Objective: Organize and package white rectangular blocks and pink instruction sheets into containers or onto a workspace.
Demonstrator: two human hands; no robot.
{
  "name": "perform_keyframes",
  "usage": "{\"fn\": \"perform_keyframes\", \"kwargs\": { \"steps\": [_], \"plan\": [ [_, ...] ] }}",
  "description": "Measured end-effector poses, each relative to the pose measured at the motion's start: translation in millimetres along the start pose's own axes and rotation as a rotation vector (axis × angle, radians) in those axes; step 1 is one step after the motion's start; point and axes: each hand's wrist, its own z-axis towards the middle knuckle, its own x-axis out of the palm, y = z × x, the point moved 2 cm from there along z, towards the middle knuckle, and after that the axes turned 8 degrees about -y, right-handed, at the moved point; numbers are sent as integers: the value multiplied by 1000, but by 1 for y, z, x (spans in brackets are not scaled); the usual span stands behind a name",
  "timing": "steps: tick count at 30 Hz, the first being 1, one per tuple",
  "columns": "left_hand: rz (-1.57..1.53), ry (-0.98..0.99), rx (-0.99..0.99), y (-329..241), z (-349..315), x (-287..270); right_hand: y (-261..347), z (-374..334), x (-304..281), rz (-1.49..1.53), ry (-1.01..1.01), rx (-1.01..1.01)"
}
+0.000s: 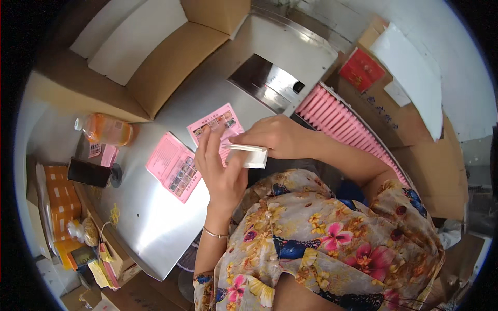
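Note:
A small white folded carton or packet [256, 157] with a pinkish edge is between my hands. My right hand [280, 136] closes over its top with bent fingers. My left hand [222, 173] meets its near left side, thumb against it and the other fingers stretched up along the far side; their contact is partly hidden. Just beyond my left fingers lies a pink printed leaflet [230, 113] with rows of small pictures. To the left of that hand is another pink leaflet [174, 166], creased or overlapping, flat on the metal table [155, 217].
A long row of pink packets [345, 124] runs along my right. An open cardboard box [171, 67] stands at the far left, near a bottle of orange drink [106, 129] and a phone on a stand [89, 172]. A dark shiny plate [267, 80] lies at the back.

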Motion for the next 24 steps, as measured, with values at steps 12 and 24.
{"fn": "perform_keyframes", "kwargs": {
  "steps": [12,24],
  "plan": [
    [61,-347,-29,67,-17,-39,-33,147,37,185,137,319],
    [-260,-351,-484,76,-25,-42,-105,198,88,-131,-96,-111]
  ]
}}
